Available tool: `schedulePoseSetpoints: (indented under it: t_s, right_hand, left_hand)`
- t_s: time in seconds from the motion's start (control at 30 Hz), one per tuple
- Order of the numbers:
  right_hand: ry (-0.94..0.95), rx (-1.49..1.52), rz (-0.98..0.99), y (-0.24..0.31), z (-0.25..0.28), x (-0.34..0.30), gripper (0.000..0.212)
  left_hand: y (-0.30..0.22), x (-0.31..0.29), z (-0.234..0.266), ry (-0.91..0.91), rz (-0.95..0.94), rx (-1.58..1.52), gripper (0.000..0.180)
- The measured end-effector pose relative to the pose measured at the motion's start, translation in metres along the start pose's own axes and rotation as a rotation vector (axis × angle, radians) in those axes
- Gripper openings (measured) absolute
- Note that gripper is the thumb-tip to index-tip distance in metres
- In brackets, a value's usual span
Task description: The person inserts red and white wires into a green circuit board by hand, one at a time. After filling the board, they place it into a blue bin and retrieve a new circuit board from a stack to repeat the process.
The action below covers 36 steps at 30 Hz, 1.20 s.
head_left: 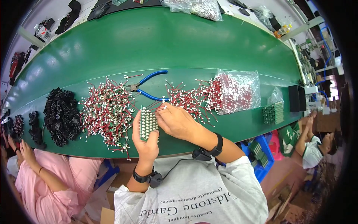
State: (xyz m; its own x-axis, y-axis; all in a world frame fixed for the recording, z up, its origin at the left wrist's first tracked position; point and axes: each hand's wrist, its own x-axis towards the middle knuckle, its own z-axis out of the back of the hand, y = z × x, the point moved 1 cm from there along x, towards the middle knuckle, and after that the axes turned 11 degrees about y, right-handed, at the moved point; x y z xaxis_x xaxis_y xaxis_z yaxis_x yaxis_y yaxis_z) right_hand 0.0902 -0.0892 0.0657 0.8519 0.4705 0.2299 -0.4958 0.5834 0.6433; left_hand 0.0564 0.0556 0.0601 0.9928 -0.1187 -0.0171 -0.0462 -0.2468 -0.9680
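My left hand (146,150) is wrapped round a panel of small green circuit boards (149,123), with its thumb across the near end. Rows of pale parts show on the panel's face. At the panel's far right edge, my right hand (179,121) pinches a thin red wire lead (161,107) with a white connector. Its fingertips partly hide the lead, so I cannot tell whether it touches the panel. Beyond the hands lie blue-handled cutting pliers (151,76). Red leads with white connectors and small boards form a heap (106,112) to the left.
More red leads (182,99) spread beyond my right hand, running into a clear plastic bag (244,93). Farther right stand stacked green panels (273,113) and a black bin (297,98). Black parts (61,115) are heaped at left, near a seated person in pink (56,186).
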Motion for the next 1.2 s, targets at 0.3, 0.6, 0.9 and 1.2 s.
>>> schedulePoseSetpoints:
  t_s: [0.3, 0.6, 0.9, 1.2]
  right_hand:
    - [0.001, 0.082, 0.005, -0.004, -0.002, -0.002, 0.014]
    - [-0.083, 0.255, -0.164, -0.042, 0.027, 0.019, 0.017]
    - [-0.074, -0.22, -0.368, -0.085, 0.013, 0.044, 0.007]
    - [-0.324, 0.176, -0.103, -0.054, 0.04, 0.042, 0.005]
  left_hand:
    - [-0.004, -0.001, 0.005, 0.023, 0.022, -0.016, 0.066]
    - [-0.002, 0.005, 0.023, -0.123, -0.044, -0.214, 0.069]
    - [-0.001, 0.003, 0.017, -0.113, -0.025, -0.175, 0.065]
    - [0.004, 0.009, 0.025, -0.171, 0.015, -0.364, 0.064]
